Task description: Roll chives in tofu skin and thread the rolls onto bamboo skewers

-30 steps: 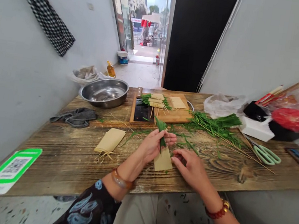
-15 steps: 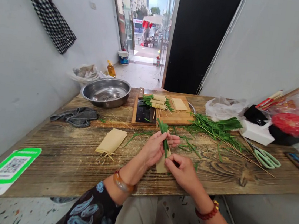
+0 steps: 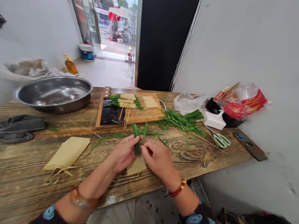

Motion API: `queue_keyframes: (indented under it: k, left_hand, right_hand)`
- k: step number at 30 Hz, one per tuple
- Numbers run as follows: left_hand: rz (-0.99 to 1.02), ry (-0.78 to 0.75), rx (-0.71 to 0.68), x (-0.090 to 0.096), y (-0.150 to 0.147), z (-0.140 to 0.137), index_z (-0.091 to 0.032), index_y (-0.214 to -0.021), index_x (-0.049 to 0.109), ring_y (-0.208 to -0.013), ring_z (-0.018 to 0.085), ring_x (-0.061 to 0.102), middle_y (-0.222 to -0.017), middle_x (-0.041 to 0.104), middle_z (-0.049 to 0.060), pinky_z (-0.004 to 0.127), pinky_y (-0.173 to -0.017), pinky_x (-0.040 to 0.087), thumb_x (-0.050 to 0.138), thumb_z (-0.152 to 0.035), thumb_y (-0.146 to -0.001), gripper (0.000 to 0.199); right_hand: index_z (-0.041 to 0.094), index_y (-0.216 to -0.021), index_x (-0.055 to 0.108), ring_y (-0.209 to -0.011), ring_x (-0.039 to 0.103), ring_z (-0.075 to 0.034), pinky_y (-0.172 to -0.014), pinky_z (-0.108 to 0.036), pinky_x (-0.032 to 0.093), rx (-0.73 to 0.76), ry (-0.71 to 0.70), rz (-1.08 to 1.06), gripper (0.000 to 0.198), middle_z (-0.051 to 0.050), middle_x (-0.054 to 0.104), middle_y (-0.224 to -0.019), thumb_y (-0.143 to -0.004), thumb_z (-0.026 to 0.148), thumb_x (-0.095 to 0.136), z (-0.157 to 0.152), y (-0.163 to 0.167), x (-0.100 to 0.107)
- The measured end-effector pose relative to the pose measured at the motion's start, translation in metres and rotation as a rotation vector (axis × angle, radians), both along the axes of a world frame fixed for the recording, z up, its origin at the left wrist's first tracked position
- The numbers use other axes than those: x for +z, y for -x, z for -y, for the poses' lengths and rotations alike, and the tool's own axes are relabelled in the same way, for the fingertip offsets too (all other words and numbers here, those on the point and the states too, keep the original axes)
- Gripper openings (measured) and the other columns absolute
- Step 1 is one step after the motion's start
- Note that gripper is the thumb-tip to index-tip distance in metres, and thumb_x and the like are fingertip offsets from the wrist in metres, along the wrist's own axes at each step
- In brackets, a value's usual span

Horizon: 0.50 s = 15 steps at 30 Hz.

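My left hand [image 3: 123, 153] is closed around a small bunch of garlic chives [image 3: 136, 129], its leaf tips pointing away from me. Close against it, my right hand [image 3: 158, 158] pinches a green chive leaf [image 3: 145, 130] at the bunch's right side. Beneath both hands lies a thin tan sheet [image 3: 136, 167], like tofu skin, on the wooden table [image 3: 93, 186]. To the left is a stack of similar sheets [image 3: 68, 152]. Beyond my hands, skewered rolls of sheet and chives [image 3: 127, 101] rest on a cutting board [image 3: 147, 117]. Loose chives [image 3: 183, 121] are heaped right of the board.
A steel basin [image 3: 56, 94] and a grey cloth [image 3: 20, 126] occupy the left side. Green-handled scissors [image 3: 221, 140], thin skewers [image 3: 204, 138], a white box [image 3: 214, 120] and plastic bags [image 3: 190, 102] are on the right. A knife handle [image 3: 107, 92] shows at the board's far-left corner.
The view has swung right, shifting everything left in the picture. My right hand has moved up beside the bunch and now holds a leaf upright next to it.
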<state>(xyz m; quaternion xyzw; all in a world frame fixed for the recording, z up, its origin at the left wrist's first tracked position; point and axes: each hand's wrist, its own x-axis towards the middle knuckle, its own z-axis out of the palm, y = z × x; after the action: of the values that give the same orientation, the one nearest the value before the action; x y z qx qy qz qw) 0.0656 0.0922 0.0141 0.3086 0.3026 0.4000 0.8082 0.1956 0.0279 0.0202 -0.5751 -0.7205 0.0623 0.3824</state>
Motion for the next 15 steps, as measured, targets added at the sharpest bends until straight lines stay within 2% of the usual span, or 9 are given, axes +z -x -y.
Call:
queue_keyframes:
  k: [3,6,9,12,15]
  left_hand:
    - [-0.022,-0.005,-0.041,-0.001,0.000,-0.001,-0.010,-0.079,0.065,-0.061,0.013,0.065,-0.074,0.071,0.006,0.020,-0.055,0.052,0.068,-0.013,-0.076,0.006]
    - [-0.029,-0.021,-0.080,0.001,0.000,0.001,-0.010,-0.082,0.065,-0.068,0.016,0.067,-0.077,0.072,0.008,0.022,-0.058,0.053,0.069,-0.015,-0.075,0.010]
    - [-0.022,-0.043,-0.108,0.004,-0.001,0.003,-0.011,-0.082,0.065,-0.072,0.017,0.067,-0.080,0.072,0.008,0.022,-0.061,0.053,0.070,-0.016,-0.075,0.011]
    - [-0.040,-0.053,-0.111,0.005,-0.001,0.004,-0.012,-0.079,0.063,-0.069,0.015,0.066,-0.079,0.071,0.007,0.022,-0.060,0.053,0.069,-0.016,-0.076,0.008]
    - [-0.049,-0.046,-0.081,0.004,0.000,0.003,-0.012,-0.077,0.060,-0.065,0.014,0.064,-0.074,0.069,0.006,0.024,-0.061,0.053,0.067,-0.016,-0.078,0.008]
  right_hand:
    - [0.021,-0.076,0.058,-0.081,0.058,-0.017,-0.076,-0.028,0.042,0.000,0.021,0.188,0.017,-0.005,0.065,-0.083,-0.089,0.023,0.047,-0.006,0.002,-0.012]
    - [0.021,-0.074,0.057,-0.076,0.059,-0.017,-0.071,-0.027,0.042,-0.013,0.026,0.251,0.018,-0.004,0.065,-0.079,-0.089,0.024,0.048,-0.005,0.001,-0.017]
    - [0.021,-0.076,0.059,-0.077,0.060,-0.017,-0.072,-0.028,0.043,-0.017,0.025,0.266,0.019,-0.004,0.067,-0.080,-0.090,0.024,0.048,-0.004,0.000,-0.015]
    - [0.021,-0.079,0.062,-0.083,0.061,-0.017,-0.076,-0.028,0.044,0.053,0.055,0.294,0.018,-0.003,0.069,-0.086,-0.090,0.026,0.049,-0.001,-0.004,-0.009]
    - [0.024,-0.085,0.065,-0.084,0.061,-0.014,-0.075,-0.024,0.045,0.078,0.092,0.310,0.020,0.001,0.069,-0.087,-0.093,0.031,0.048,0.000,-0.027,-0.002]
